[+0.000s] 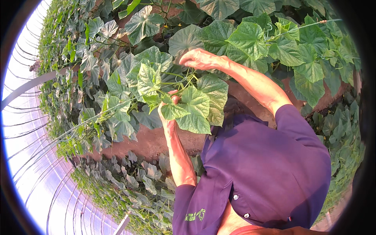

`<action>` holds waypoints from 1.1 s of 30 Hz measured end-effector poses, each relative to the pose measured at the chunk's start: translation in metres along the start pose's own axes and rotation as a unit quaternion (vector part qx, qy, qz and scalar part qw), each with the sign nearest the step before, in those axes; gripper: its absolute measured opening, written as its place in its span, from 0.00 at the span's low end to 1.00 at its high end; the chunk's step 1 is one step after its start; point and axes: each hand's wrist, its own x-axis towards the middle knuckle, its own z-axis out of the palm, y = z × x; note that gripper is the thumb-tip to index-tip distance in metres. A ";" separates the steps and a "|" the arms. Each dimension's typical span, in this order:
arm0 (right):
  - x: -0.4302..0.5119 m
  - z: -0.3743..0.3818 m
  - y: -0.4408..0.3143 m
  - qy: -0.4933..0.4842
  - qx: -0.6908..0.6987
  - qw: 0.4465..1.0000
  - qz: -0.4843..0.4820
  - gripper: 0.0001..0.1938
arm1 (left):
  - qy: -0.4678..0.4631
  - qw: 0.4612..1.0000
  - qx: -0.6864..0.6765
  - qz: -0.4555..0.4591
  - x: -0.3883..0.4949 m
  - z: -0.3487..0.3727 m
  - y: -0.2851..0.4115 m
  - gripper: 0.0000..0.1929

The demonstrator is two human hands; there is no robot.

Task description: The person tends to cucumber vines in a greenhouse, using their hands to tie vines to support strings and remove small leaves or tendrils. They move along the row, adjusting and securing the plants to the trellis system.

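Observation:
A cucumber vine shoot with broad toothed leaves (194,102) is raised in front of my chest. My left hand (170,105) grips its stem from below, thumb and fingers partly hidden by small young leaves. Just above, my right hand (202,59) is bent at the wrist with its fingers curled downward, close to the thin leaf stalks and tendrils (186,79). Its fingertips are turned away, so I cannot tell whether they hold anything. A thin support string (97,116) runs from the lower left up to the shoot.
Dense cucumber foliage (144,25) fills the far side. Another vine (283,44) on a string (320,23) is at the upper right. Bare soil (149,142) separates this row from the lower plants (138,182). Ribbed plastic greenhouse film (32,138) curves along the left.

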 end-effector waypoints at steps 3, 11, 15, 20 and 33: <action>0.024 0.034 0.017 -0.059 -0.043 0.995 -0.067 0.16 | -0.004 0.996 -0.067 0.056 -0.002 0.013 -0.007 0.22; 0.041 0.075 0.054 -0.146 0.020 0.983 -0.106 0.11 | 0.042 0.987 0.071 0.136 -0.003 0.022 -0.009 0.14; 0.037 0.071 0.047 -0.138 0.063 0.982 -0.108 0.11 | 0.105 0.987 -0.104 0.069 -0.021 0.030 -0.018 0.12; 0.034 0.069 0.018 -0.126 0.048 0.987 -0.090 0.11 | 0.137 0.985 -0.073 0.080 -0.026 0.024 -0.025 0.14; -0.006 0.029 -0.043 0.089 0.251 0.959 0.101 0.12 | 0.014 0.979 -0.168 0.114 -0.025 0.002 -0.012 0.11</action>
